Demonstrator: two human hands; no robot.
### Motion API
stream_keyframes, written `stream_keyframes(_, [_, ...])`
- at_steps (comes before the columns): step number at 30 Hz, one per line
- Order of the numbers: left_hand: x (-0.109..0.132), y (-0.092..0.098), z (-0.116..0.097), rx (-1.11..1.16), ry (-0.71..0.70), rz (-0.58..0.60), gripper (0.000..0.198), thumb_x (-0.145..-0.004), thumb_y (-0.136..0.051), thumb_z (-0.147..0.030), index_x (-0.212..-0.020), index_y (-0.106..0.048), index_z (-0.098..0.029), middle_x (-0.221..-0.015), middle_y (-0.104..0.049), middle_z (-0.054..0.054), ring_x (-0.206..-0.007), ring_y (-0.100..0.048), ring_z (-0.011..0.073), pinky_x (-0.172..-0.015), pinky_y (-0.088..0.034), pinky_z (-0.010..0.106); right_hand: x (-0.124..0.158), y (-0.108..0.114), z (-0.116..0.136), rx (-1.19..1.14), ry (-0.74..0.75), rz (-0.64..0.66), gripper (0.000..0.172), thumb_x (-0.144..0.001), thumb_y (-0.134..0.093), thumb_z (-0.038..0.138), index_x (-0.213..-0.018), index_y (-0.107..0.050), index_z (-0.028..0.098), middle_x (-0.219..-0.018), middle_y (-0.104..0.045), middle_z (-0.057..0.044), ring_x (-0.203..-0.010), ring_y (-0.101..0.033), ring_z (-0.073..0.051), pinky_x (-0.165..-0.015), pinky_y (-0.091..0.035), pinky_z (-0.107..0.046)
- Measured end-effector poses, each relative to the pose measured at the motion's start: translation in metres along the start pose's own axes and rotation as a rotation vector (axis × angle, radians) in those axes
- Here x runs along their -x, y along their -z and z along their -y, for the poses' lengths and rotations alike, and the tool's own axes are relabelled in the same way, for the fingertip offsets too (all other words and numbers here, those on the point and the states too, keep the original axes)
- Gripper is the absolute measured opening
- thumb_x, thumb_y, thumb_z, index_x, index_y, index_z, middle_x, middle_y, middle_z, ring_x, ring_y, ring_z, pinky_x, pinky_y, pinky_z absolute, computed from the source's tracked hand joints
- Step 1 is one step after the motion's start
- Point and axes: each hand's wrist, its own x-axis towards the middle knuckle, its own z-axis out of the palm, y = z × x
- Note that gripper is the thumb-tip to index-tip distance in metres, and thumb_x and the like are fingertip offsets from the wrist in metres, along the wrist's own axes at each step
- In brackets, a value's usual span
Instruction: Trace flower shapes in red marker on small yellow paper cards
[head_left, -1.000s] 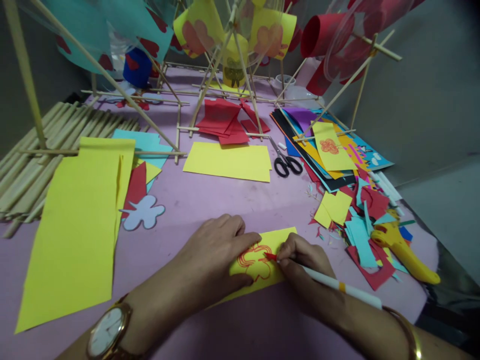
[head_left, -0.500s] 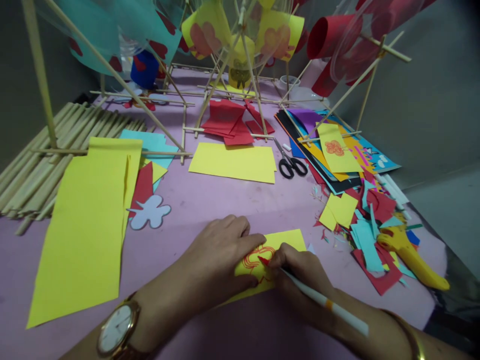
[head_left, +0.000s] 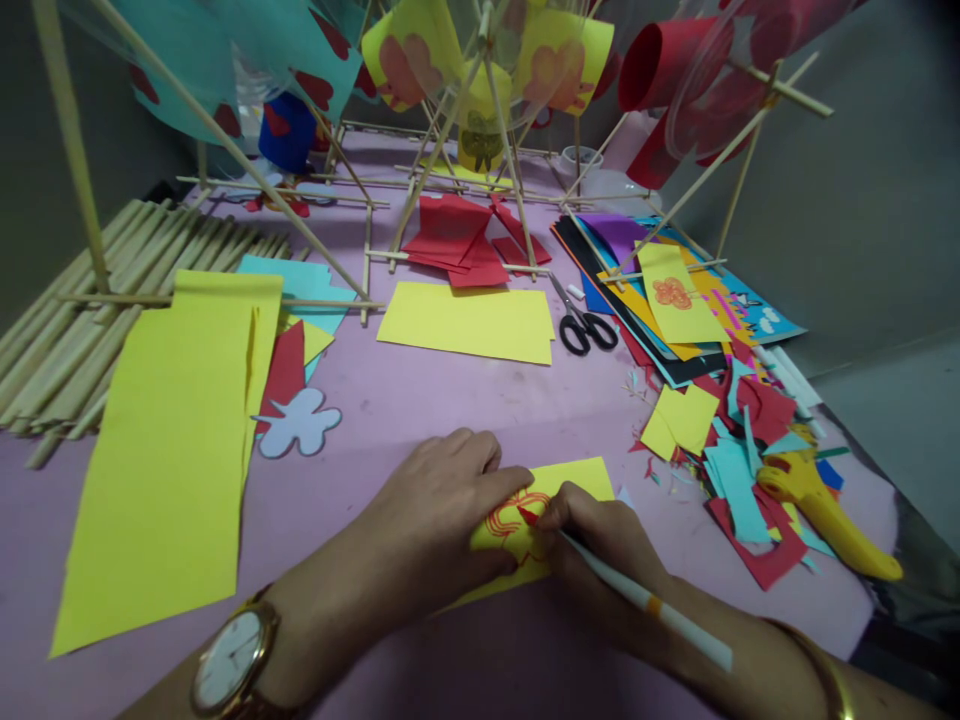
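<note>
A small yellow paper piece (head_left: 577, 480) with a red flower outline lies on the pink table near me. My left hand (head_left: 439, 515) presses flat on its left part, fingers stretched out, a watch on the wrist. My right hand (head_left: 596, 540) pinches a white marker with a red tip (head_left: 645, 600). The red tip touches the flower drawing between my two hands.
A long yellow sheet (head_left: 165, 450) lies left, beside bamboo sticks (head_left: 67, 320). Another yellow sheet (head_left: 469, 322), scissors (head_left: 581, 320) and red papers (head_left: 457, 240) sit ahead under stick frames. Coloured paper scraps (head_left: 739, 440) and a yellow cutter (head_left: 825, 515) lie right.
My right hand has shifted the marker tip left across the flower outline and tilted the pen more steeply. My left hand stays pressed on the paper; the view moved slightly.
</note>
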Motion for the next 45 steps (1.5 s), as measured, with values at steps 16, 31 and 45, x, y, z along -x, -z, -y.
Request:
stream_keyframes(16, [-0.0006,-0.0024,-0.0010,-0.010,0.006,-0.028,0.034,-0.069,-0.072,-0.033,-0.098,-0.055,-0.031,-0.087,-0.046,-0.002,-0.079,-0.042,0.0192,-0.064,-0.025,0.031,-0.0027,0.0001,0.0052,-0.012,-0.008,0.038,0.012,-0.075,-0.043,0.013,-0.068,-0.043,0.023,-0.051,-0.047,0.007,-0.040,-0.041,-0.008,-0.042,-0.028,-0.017])
stream_keyframes(31, [-0.0003,-0.0012,-0.0013,-0.043,-0.017,-0.029,0.030,-0.075,-0.068,-0.036,-0.102,-0.057,-0.029,-0.088,-0.048,0.000,-0.078,-0.044,0.0191,-0.063,-0.026,0.031,-0.0068,-0.0028,0.0069,0.026,0.032,0.039,0.013,-0.074,-0.043,0.018,-0.065,-0.050,0.021,-0.048,-0.059,0.002,-0.038,-0.051,-0.011,-0.042,-0.035,-0.019])
stream_keyframes(45, [0.0002,-0.0015,-0.0016,-0.036,-0.020,-0.024,0.026,-0.078,-0.064,-0.039,-0.102,-0.057,-0.029,-0.088,-0.047,0.000,-0.078,-0.043,0.0198,-0.064,-0.026,0.032,-0.0058,0.0005,0.0086,-0.039,0.038,0.068,0.013,-0.070,-0.044,0.014,-0.060,-0.051,0.020,-0.046,-0.051,0.004,-0.038,-0.043,-0.008,-0.041,-0.031,-0.017])
